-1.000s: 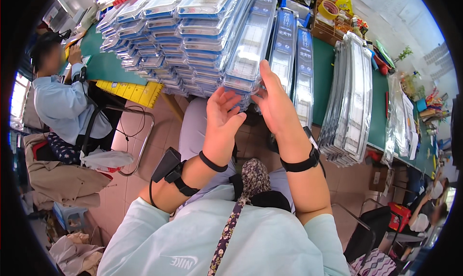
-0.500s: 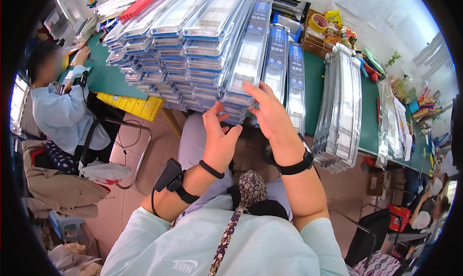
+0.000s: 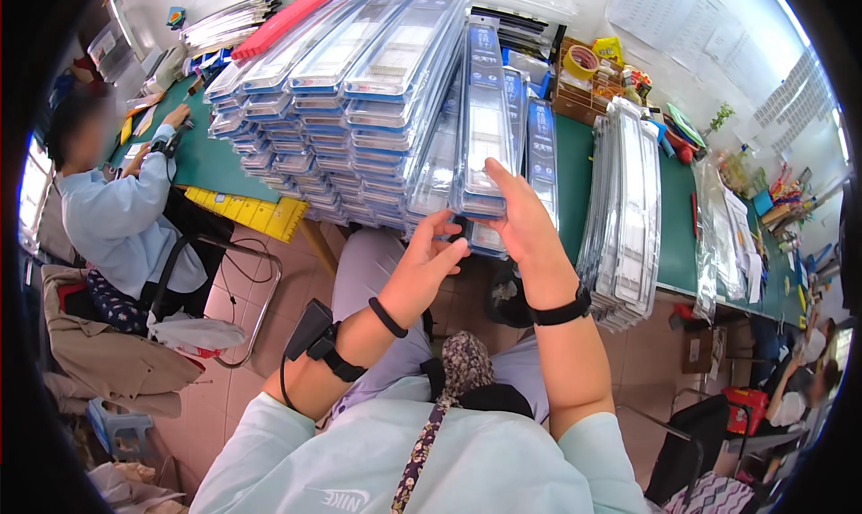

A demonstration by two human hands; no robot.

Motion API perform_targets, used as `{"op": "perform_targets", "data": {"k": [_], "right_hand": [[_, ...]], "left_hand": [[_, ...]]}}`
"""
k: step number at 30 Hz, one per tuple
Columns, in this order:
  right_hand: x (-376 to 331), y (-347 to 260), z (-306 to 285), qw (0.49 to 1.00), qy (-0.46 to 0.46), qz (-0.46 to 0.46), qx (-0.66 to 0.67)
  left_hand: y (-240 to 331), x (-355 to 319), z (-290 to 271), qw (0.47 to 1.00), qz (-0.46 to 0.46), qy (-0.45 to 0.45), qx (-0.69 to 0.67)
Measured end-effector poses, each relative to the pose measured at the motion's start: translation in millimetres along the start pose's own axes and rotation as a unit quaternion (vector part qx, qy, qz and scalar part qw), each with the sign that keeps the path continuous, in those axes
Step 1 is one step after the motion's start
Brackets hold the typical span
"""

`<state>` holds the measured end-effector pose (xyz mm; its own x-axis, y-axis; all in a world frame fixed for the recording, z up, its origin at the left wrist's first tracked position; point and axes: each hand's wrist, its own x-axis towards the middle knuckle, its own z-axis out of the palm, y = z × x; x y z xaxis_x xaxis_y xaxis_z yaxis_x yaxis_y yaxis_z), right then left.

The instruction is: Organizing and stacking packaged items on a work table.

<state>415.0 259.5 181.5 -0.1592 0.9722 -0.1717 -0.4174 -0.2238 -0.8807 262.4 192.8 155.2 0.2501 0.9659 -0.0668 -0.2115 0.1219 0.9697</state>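
My right hand (image 3: 524, 219) grips the near end of a small stack of long clear plastic packs (image 3: 485, 137) with blue printed panels. Its thumb lies on the top pack and its other fingers reach underneath. Beside the stack's near left corner, my left hand (image 3: 429, 261) has its fingers curled and its thumb apart; its fingertips are close to the corner, and contact is hard to tell. Tall piles of similar packs (image 3: 386, 74) rise to the left. More blue-panelled packs (image 3: 541, 146) lie just right of the gripped stack.
A tall silvery stack of packs (image 3: 620, 218) stands right on the green table (image 3: 678, 236). A long red item (image 3: 296, 16) tops the left piles. Behind are a wooden organiser (image 3: 575, 96) and yellow tape (image 3: 581, 61). A co-worker (image 3: 117, 191) sits left; a black chair (image 3: 691, 451) stands lower right.
The gripped stack has shifted right and toward me, away from the tall piles. Both hands have moved with it, slightly right and nearer. The co-worker's arms have shifted.
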Motion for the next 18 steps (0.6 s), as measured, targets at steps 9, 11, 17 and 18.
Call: {"op": "perform_targets", "data": {"k": [9,11,17,18], "right_hand": [[-114,51,-25,0.993,-0.080,-0.088,-0.008],[-133,53,-28,0.986,-0.112,-0.093,-0.075],[-144,18,-33,0.976,-0.115,-0.136,-0.125],[-144,12,-31,0.979,-0.073,-0.143,-0.127]], "left_hand": [[22,-3,9,0.993,-0.018,-0.116,-0.026],[31,-1,22,0.993,0.008,-0.103,-0.048],[31,-9,53,0.994,0.044,-0.097,-0.020],[27,-12,58,0.994,0.040,-0.102,-0.022]]}}
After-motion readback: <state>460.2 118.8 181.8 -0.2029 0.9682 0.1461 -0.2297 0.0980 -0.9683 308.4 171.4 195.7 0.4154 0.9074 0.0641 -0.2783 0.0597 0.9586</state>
